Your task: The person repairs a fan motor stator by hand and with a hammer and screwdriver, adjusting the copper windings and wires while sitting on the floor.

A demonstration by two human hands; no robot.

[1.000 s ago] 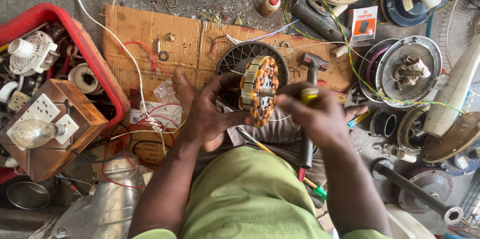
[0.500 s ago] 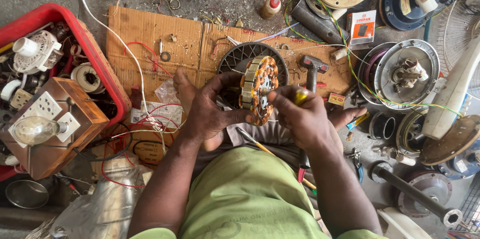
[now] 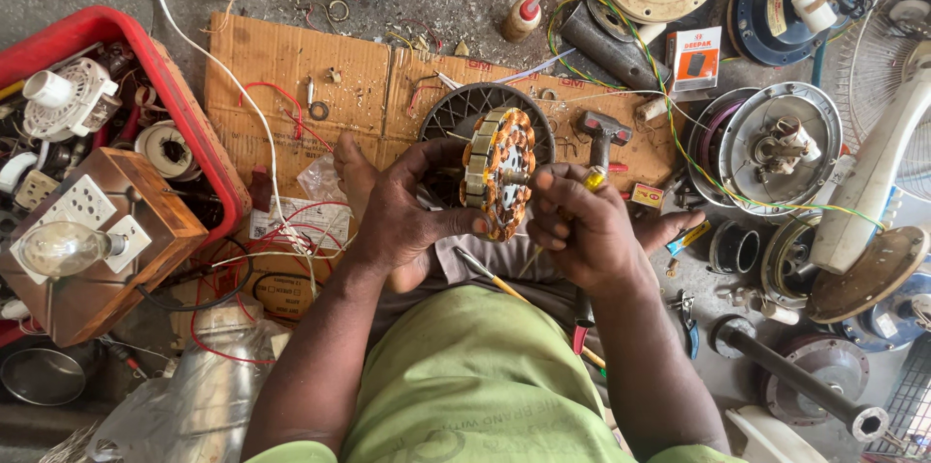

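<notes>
The left hand (image 3: 407,216) is holding a round motor stator (image 3: 499,172) edge-on between thumb and fingers — its grip is closed around the near rim, with the copper-wound disc standing upright just above a dark fan guard (image 3: 456,114) on the cardboard sheet (image 3: 291,65). The disc's flat faces are pointing left and right, and its short shaft is sticking out sideways toward the right hand (image 3: 582,230). That right hand is lying just beside the stator's right face, its grip clenched around a yellow-handled screwdriver (image 3: 593,179) whose tip is hidden behind the fingers. A hammer (image 3: 601,133) is resting on the cardboard near the right hand, and a red crate (image 3: 208,148) is sitting well apart at the left.
</notes>
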